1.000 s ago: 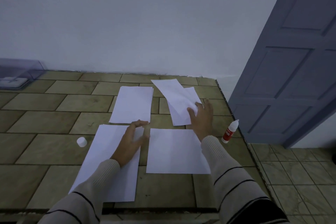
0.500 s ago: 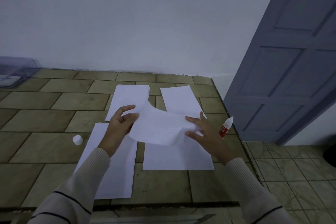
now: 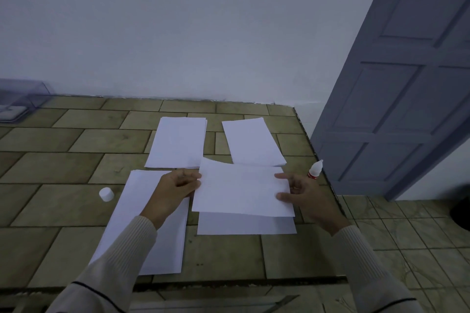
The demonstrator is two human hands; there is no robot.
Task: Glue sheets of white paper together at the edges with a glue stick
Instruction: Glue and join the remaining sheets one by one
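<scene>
Nearest, two arms in cream ribbed sleeves reach forward over the tiled tabletop, one from the lower left and one from the lower right. The left hand is knuckles-up, its fingers curled and pinching the left edge of a white sheet. The right hand is turned inward. Two of its digits lie on top of the sheet's right edge and the rest are out of sight behind the paper, so it grips that side.

The sheet spans flat between the hands, long side left to right. It is raised a little over a second sheet lying on the tabletop, of which only the near strip shows. Under the left wrist a long stack lies flat, running toward the near edge. Left of it a white cap stands alone on the tiles.

Just beyond the right hand, near the tabletop's right edge, the glue stands upright with its white nozzle up; the hand partly hides its red label.

Farther back a left pile and a right page lie side by side, apart; the held sheet's far edge overlaps their near ends. A clear box sits far left by the wall, and a grey door stands to the right.
</scene>
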